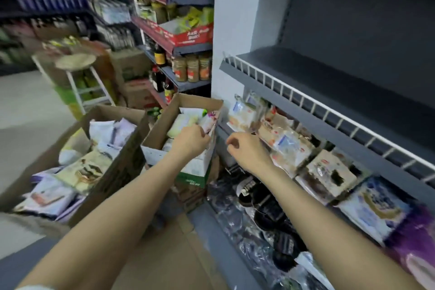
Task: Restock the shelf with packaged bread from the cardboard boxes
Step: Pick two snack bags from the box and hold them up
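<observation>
Grey metal shelf with white wire rail [329,110] stands bare up top; the tier below holds clear-wrapped bread packs [289,146]. Open brown cardboard box [164,122] sits just beside the shelf, bread inside. Left hand [190,140] is in it, fingers curled on a white-pink packet [208,121]. Right hand [244,148] hovers loosely curled, holding nothing. Risk: packet snags on the box wall and drops. Second brown box [127,148] is crowding in on the left.
</observation>
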### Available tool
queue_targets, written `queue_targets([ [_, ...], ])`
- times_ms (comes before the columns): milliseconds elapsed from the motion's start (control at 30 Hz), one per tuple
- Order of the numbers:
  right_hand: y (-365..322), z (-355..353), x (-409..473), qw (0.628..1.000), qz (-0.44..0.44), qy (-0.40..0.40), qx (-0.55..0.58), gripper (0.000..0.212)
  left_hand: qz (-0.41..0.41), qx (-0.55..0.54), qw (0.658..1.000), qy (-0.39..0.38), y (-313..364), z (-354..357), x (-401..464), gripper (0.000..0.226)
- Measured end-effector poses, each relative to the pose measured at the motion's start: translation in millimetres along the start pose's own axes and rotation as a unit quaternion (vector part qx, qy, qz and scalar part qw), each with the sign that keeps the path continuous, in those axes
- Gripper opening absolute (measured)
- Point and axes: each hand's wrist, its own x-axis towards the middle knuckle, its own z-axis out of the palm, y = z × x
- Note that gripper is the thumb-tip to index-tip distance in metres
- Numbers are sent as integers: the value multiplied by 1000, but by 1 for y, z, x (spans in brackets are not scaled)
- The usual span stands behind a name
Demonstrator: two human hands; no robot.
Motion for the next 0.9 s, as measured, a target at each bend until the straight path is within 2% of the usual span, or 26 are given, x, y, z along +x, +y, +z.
queue_targets([
  [167,1,71,128,998,24,-47,26,26,-56,23,998,-19,-78,1,111,27],
  [300,17,128,227,994,54,-94,32,36,-84,30,995,-47,-133,17,197,38],
  [433,31,181,298,982,108,-149,51,46,-107,66,982,-144,-172,44,258,19],
  [500,38,205,322,973,129,-181,54,50,-107,97,969,-198,-188,61,282,32],
  [600,48,232,350,961,172,-211,49,60,-58,134,952,-269,-208,85,312,42],
  [700,60,251,375,956,220,-193,10,64,17,196,925,-326,-223,104,333,64],
  [800,75,272,397,945,202,-255,-33,47,84,329,873,-351,-236,124,340,93],
  [833,76,276,401,937,213,-273,-41,42,96,371,860,-337,-240,130,341,95],
  [900,83,286,408,929,224,-285,-78,30,108,419,850,-300,-246,142,340,81],
])
